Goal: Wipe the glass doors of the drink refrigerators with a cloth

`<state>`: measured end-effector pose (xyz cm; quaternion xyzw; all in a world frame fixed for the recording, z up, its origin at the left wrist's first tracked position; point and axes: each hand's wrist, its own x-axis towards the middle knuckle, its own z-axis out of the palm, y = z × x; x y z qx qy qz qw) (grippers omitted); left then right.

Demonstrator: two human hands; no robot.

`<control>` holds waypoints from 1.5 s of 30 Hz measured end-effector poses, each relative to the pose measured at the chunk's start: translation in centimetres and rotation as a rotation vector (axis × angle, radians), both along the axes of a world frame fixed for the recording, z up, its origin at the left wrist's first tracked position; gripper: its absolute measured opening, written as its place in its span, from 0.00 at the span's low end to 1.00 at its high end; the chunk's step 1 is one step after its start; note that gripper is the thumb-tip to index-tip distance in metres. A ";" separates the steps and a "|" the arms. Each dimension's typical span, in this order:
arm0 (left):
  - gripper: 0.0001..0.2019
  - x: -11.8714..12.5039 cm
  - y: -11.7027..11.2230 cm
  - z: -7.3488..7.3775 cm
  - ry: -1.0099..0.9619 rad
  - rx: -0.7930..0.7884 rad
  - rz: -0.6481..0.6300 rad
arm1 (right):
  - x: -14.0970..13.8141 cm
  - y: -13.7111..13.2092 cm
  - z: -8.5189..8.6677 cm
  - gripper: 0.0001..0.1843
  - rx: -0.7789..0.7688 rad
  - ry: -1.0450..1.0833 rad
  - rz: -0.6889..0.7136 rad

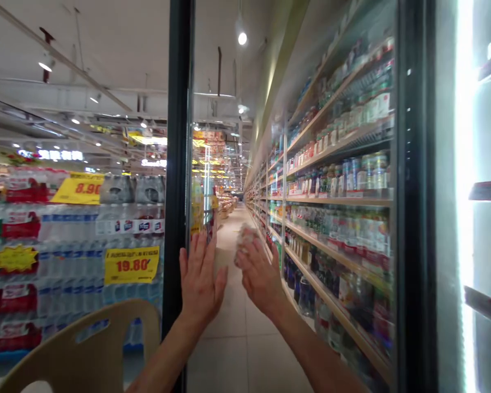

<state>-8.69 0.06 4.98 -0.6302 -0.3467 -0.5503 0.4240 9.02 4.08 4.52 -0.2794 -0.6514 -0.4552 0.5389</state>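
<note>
Head view: at the far left, stacked clear plastic bottles in film-wrapped packs (71, 256) are standing behind a tan plastic chair back with a handle slot (77, 360), whose lower part the picture edge is cutting off. Next, a black upright door-frame bar (178, 164) is bordering a tall transparent glass pane (225, 316), its long axis running upright. Just right of that bar, the left hand (198, 278) is reaching up with fingers spread and thumb out, palm toward the pane, gripping nothing; whether the palm is touching the glass is not clear. A crumpled pale mottled cloth (246, 238) is lying between the two hands, at the upper left of the right hand (259, 270) and under its fingers, so the right hand is the nearer one. A gap is separating the cloth from the left thumb. Blur is hiding whether the right fingers are clamping the cloth or only pressing it flat, and no long axis is showing in its folds. Farther right, bottle-filled shelves (339, 202) are appearing in the glass, perhaps as a reflection, their labels unreadable. A second black upright frame bar (417, 218) is ending the pane, and bright cabinet lighting (466, 164) is glaring beyond it.
</note>
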 end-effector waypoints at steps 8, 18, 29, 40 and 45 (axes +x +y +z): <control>0.28 3.7 1.8 2.9 0.087 0.005 0.075 | 8.3 1.5 2.1 0.26 0.067 0.458 -0.157; 0.28 7.5 4.0 4.8 0.116 -0.038 0.139 | 16.1 2.2 2.4 0.27 -0.051 0.562 -0.228; 0.32 7.2 3.8 4.7 0.130 -0.046 0.107 | 18.1 2.7 4.2 0.26 -0.025 0.584 -0.214; 0.29 8.0 4.3 9.1 0.135 0.008 0.126 | 17.4 2.7 8.4 0.25 -0.066 0.352 -0.185; 0.30 7.8 4.7 10.0 0.148 0.030 0.096 | 18.3 2.8 13.5 0.28 -0.075 0.792 -0.155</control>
